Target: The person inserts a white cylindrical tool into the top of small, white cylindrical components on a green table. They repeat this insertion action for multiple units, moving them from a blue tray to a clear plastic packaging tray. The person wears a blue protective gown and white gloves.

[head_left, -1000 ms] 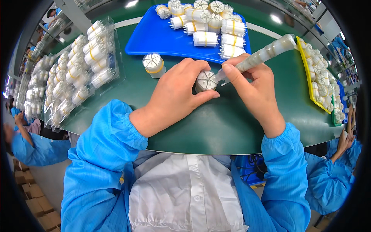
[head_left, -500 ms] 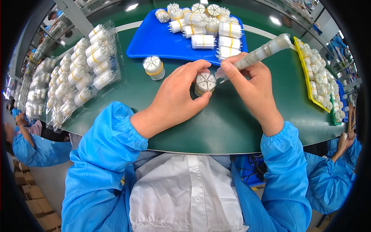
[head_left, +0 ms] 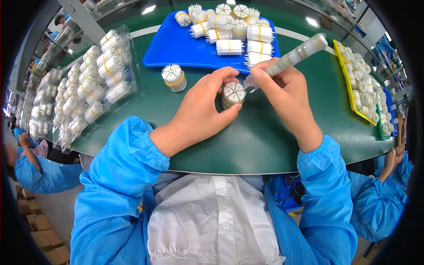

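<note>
Centrally, a small white cylinder part [head_left: 233, 94] w/ a yellow band and a segmented top is gripped upright by the left hand [head_left: 204, 110], fingers curled round it from the left and thumb pressed to its near side; the part is held just above or on the green table [head_left: 247, 137], which of the 2 cannot be told. The right hand [head_left: 287, 95] is closed round a long clear tube [head_left: 293, 56], held like a pen, w/ its narrow tip laid against the right edge of the part's top. The tube is angled up and away to the right, and pale pieces are seen stacked inside it.

Just left of the left hand's fingertips, a 2nd cylinder part [head_left: 173, 77] of the same kind is stood upright on the table, apart from the hand. Behind both hands a blue tray [head_left: 176, 48] is set, w/ more white banded cylinders [head_left: 234, 26] piled at its far right side, some upright, some lying. At the left, clear blister trays [head_left: 95, 81] filled w/ similar parts are laid in rows along the table edge. At the right, a yellow tray [head_left: 349, 88] packed w/ more parts is seen. Both forearms are covered in blue sleeves [head_left: 128, 154] w/ elastic cuffs. Other persons in blue are partly visible at the far left [head_left: 35, 170] and far right [head_left: 388, 194] edges.
</note>
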Demonstrator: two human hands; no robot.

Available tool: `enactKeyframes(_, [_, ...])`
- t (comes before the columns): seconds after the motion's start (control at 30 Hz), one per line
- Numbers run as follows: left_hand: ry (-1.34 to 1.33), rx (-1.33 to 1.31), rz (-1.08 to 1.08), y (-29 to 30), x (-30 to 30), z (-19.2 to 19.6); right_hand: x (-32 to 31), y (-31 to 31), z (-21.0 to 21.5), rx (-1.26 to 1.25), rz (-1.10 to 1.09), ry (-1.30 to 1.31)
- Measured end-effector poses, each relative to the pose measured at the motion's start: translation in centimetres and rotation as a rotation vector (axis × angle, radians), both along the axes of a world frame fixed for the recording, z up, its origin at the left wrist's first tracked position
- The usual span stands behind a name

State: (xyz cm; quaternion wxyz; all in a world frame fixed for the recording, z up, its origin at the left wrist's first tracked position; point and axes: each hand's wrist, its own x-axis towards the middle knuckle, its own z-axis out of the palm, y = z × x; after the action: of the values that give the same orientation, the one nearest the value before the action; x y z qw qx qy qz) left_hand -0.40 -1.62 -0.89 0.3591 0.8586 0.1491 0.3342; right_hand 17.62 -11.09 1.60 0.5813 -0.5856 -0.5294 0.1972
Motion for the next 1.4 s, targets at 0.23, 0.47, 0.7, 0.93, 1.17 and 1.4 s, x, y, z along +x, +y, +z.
enactKeyframes(0.23, [0.041,0.005,-0.034,0.2,0.2,0.0,-0.4,0.0,-0.3,-0.027,0.032,-0.121])
enactKeyframes(0.47, [0.096,0.118,0.022,0.1,0.0,0.4,-0.2,0.0,-0.1,0.023,0.013,0.011])
enactKeyframes(0.7, [0.002,0.020,-0.030,0.1,0.2,-0.1,-0.1,0.1,-0.4,-0.006,0.018,-0.131])
enactKeyframes(0.93, [0.074,0.031,0.062,0.0,0.1,-0.2,-0.3,0.0,-0.4,0.018,0.026,0.043])
enactKeyframes(1.17, [0.005,-0.057,-0.082,0.2,0.3,0.0,0.0,0.0,-0.2,0.001,0.030,-0.118])
enactKeyframes(1.4, [0.146,0.128,-0.011,0.3,-0.2,0.8,0.1,0.2,-0.3,-0.053,0.044,-0.007])
